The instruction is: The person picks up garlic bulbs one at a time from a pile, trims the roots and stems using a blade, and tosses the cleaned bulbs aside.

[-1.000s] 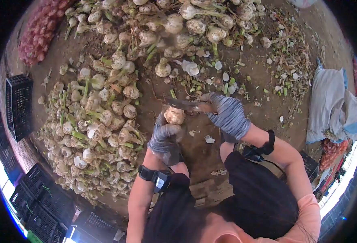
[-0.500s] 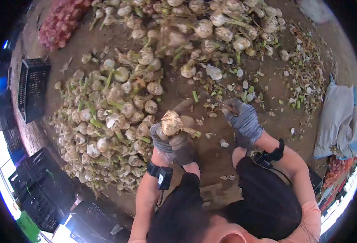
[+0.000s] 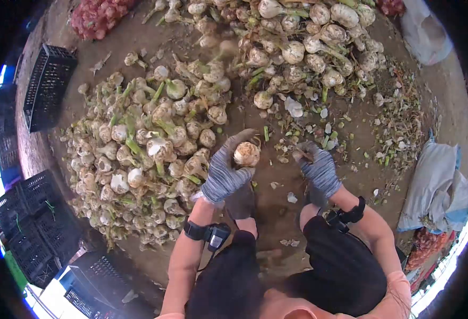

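Observation:
My left hand (image 3: 228, 170), in a grey glove, holds a garlic bulb (image 3: 247, 153) between thumb and fingers, its rough root side facing up. To the right, my gloved right hand (image 3: 318, 169) has its fingers curled round a small dark tool, only partly visible and pointing toward the bulb. A gap separates the two hands. Left of my left hand spreads a large pile of garlic bulbs (image 3: 133, 154) with stems. Ahead lies a second garlic heap (image 3: 303, 48). Cut stem pieces and skins (image 3: 329, 141) are scattered beyond my right hand.
Black plastic crates (image 3: 48, 87) stand at the left, with more crates (image 3: 37, 228) at the lower left. A red net sack (image 3: 98, 18) lies at the upper left. White sacks (image 3: 433, 186) lie on the right, near a net bag of reddish produce (image 3: 428, 247).
The bulb in my left hand has turned from lying sideways with its stem showing to root side up, and moved slightly right. The whole view has shifted a little.

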A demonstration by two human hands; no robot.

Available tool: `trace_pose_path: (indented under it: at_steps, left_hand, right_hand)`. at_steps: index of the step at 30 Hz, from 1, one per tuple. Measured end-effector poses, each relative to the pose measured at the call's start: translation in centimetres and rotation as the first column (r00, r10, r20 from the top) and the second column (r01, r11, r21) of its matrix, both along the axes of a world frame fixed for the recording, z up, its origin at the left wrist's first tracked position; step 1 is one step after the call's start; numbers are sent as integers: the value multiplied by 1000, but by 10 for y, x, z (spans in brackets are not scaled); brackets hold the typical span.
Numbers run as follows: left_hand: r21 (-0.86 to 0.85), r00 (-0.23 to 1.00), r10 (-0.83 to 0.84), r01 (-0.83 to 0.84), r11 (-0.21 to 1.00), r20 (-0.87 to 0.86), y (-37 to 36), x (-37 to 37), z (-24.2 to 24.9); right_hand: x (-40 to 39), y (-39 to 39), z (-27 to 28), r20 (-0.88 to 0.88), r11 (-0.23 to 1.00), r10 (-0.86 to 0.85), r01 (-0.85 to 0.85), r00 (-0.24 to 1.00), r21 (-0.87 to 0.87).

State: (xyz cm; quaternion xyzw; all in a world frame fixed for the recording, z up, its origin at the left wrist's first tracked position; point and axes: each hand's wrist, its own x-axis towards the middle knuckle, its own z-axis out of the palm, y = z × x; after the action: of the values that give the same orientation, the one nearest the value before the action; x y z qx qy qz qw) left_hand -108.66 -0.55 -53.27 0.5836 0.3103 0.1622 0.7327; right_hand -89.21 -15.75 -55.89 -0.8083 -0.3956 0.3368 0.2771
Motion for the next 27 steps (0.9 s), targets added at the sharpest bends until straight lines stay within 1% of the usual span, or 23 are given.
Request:
trace_pose_path:
  at_steps: [4,6,7,9,10,11,12,13,14,15,16,17,18,19,20,21,22,23,24,25,26,27]
  left_hand:
    - [49,998,60,-60,997,-10,-2,-1,-7]
    - [186,998,42,-33,982,-46,-2,-3,-9]
    - [193,998,52,-42,980,-46,-3,-3,-10]
    - [-68,984,179,-179,981,-6,-2,-6,-7]
    - [-9,977,212,-212,977,-3,3,-11,-4]
    - [-197,950,310,-309,931,-22,8,-18,0]
    - [-379,914,402,-390,839,-52,17,-28,3]
    - [-341,864,481,-502,795,-149,31,-43,0]
    - [-479,869,493,-449,755,-37,63,-62,2]
    - [-468,827,562,-495,732,4,92,-74,35]
    - [-344,807,551,-466,815,211,132,-101,39]
    - [-196,820,442,-396,897,363,188,-126,49]
    - [-163,712,621,-605,780,329,227,-137,89]
    - [290,808,548,-589,755,214,258,-152,139]
    - [329,769,565,-639,695,298,295,-162,171]
    - [171,647,689,-758,630,328,327,-182,198]
    - [75,535,823,-844,531,191,366,-222,209]
    - [-6,326,917,-942,337,230,379,-227,217]
    - [-4,324,915,-942,334,243,382,-233,210]
    - [149,357,924,-929,337,138,359,-215,209]
    - [298,377,926,-887,353,25,359,-220,191]
    - [358,428,901,-832,423,-70,355,-213,174]
  right_hand:
    - [-2,-1,-9,3,998,-1,1,1000,-58]
    - [-2,-4,-16,71,997,39,-34,997,-75]
    - [-1,-5,-12,71,997,49,-44,996,-68]
    - [-3,0,-5,86,998,70,-70,994,-5]
    - [-3,-6,-15,119,999,51,-50,992,-9]
    - [-2,-13,-28,146,999,35,-34,989,-7]
    - [-1,-7,-21,79,999,41,-40,996,-15]
    - [0,-4,-12,16,998,44,-43,999,-36]
    - [1,-6,-16,-42,999,33,-34,999,-19]
    - [4,-8,-18,-96,1000,19,-20,995,-9]
    - [5,-8,-20,-98,999,33,-32,995,12]
    - [4,-9,-23,-32,997,54,-53,998,50]
    - [2,-7,-26,35,994,69,-72,997,85]
    - [-3,-4,-20,21,998,32,-33,999,54]
    - [-5,-4,-19,18,997,35,-36,999,65]
    - [-6,-5,-18,21,997,65,-66,998,43]
    - [-4,-5,-17,26,995,95,-95,995,25]
    - [-9,0,-1,-39,998,55,-54,998,30]
    - [-7,4,0,-35,998,58,-57,998,42]
    - [-6,3,1,-45,997,66,-67,997,-27]
    - [-6,0,1,-56,992,68,-73,996,-100]
    - [-6,-2,-2,-59,992,55,-62,997,-108]
